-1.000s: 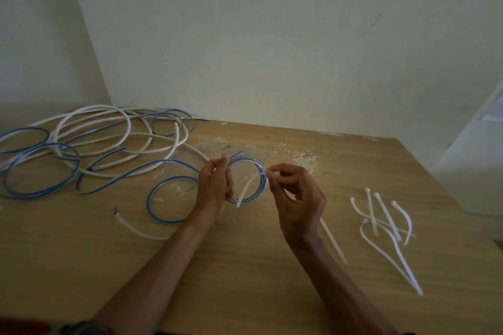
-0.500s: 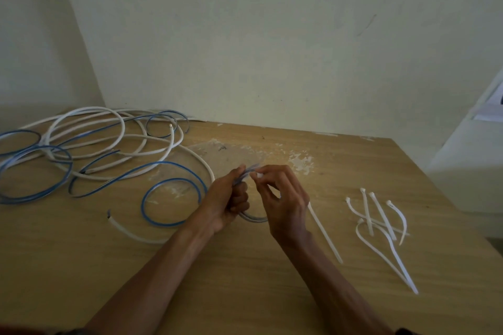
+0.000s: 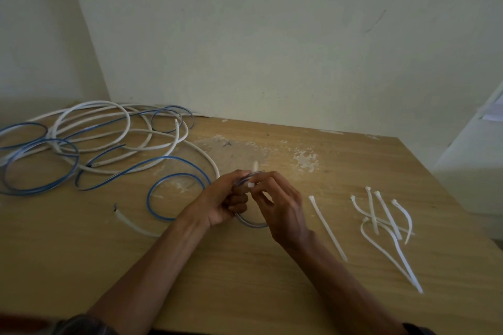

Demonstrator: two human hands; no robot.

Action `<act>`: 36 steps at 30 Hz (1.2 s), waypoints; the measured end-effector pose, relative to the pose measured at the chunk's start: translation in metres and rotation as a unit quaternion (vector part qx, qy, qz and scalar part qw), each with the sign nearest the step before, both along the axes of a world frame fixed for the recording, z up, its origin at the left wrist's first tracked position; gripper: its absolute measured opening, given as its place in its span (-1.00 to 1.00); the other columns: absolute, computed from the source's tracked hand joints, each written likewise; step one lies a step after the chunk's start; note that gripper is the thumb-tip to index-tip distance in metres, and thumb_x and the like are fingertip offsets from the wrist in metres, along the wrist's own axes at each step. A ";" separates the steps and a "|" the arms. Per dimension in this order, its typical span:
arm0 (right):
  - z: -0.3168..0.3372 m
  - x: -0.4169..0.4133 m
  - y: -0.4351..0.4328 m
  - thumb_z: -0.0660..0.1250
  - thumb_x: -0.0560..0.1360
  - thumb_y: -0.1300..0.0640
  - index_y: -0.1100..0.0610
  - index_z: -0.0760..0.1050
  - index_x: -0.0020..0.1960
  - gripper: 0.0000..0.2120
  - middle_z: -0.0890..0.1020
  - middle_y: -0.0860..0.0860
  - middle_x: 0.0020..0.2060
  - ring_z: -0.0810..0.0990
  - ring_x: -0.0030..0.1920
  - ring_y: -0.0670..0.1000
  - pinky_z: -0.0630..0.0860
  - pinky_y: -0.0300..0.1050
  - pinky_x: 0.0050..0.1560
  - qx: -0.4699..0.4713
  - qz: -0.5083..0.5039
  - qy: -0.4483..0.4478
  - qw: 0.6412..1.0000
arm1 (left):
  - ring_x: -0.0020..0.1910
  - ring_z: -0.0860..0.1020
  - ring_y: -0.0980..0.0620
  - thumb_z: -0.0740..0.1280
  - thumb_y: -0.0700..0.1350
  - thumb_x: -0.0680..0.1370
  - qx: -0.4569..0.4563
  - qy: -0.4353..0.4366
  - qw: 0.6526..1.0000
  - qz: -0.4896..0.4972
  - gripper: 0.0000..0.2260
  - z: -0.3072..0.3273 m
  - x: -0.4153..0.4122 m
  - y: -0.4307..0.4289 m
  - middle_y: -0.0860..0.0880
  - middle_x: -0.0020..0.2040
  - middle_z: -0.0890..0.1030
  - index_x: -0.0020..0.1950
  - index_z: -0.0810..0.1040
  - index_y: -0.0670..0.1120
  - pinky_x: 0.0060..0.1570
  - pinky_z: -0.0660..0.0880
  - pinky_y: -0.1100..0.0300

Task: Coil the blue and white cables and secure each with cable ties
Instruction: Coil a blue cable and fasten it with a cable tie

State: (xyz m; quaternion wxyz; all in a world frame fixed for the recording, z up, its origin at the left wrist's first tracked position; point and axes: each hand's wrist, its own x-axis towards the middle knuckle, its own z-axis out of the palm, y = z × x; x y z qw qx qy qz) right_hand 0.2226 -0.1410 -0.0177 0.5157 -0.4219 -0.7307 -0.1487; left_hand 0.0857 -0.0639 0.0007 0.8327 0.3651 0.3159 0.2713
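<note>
left hand [image 3: 220,201] fingers curled round a small blue coil [image 3: 251,224], right hand [image 3: 283,204] pinching a white cable tie [image 3: 255,165] at the coil's top, spare ties [image 3: 386,215] right of the fingers, loose cables [image 3: 109,139] to their left

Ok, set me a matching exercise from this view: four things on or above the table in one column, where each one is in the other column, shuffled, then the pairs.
Things
1 small blue coil
2 lone cable tie
3 bunch of cable ties
4 loose white cable

Places
A looped at the back left of the table
B gripped in the left hand, the right hand pinching a white tie on it
C lying alone just right of the right hand
D overlapping one another at the table's right side

Pairs: 1-B, 2-C, 3-D, 4-A
</note>
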 end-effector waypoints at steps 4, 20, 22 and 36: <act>0.006 -0.001 -0.003 0.56 0.42 0.27 0.23 0.59 -0.01 -0.79 0.68 -0.03 -0.15 0.69 -0.15 -0.12 0.65 -0.23 -0.14 -0.101 -0.001 0.184 0.978 | -0.53 0.19 0.08 0.28 -0.09 0.66 0.241 0.108 0.959 0.100 -0.83 -0.002 0.002 -0.002 0.00 -0.46 0.29 0.11 0.66 -0.05 -0.48 0.11 0.22; 0.022 0.008 -0.006 0.52 0.45 0.23 0.12 0.66 0.02 -0.84 0.72 -0.07 -0.16 0.73 -0.17 -0.04 0.68 -0.09 -0.17 -0.116 -0.019 0.334 0.935 | -0.19 0.67 0.06 0.36 -0.01 0.63 0.569 0.169 0.789 0.160 -0.80 -0.006 0.012 -0.006 0.01 -0.23 0.64 0.21 0.67 0.02 -0.12 0.65 0.14; 0.024 0.010 -0.006 0.52 0.46 0.21 0.11 0.65 0.02 -0.85 0.72 -0.06 -0.17 0.72 -0.17 -0.02 0.68 -0.08 -0.17 -0.110 -0.023 0.343 0.933 | -0.24 0.66 0.12 0.36 0.03 0.61 0.589 0.181 0.770 0.169 -0.80 -0.006 0.012 -0.008 0.06 -0.23 0.66 0.11 0.70 -0.03 -0.20 0.61 0.19; 0.022 0.015 -0.006 0.51 0.48 0.18 0.13 0.66 0.04 -0.85 0.71 -0.13 -0.12 0.70 -0.11 -0.11 0.62 -0.21 -0.11 -0.093 -0.039 0.277 0.955 | -0.17 0.59 0.24 0.32 -0.01 0.64 0.677 0.156 0.701 0.164 -0.79 -0.008 0.014 -0.014 0.15 -0.13 0.58 0.12 0.66 -0.10 -0.18 0.45 0.41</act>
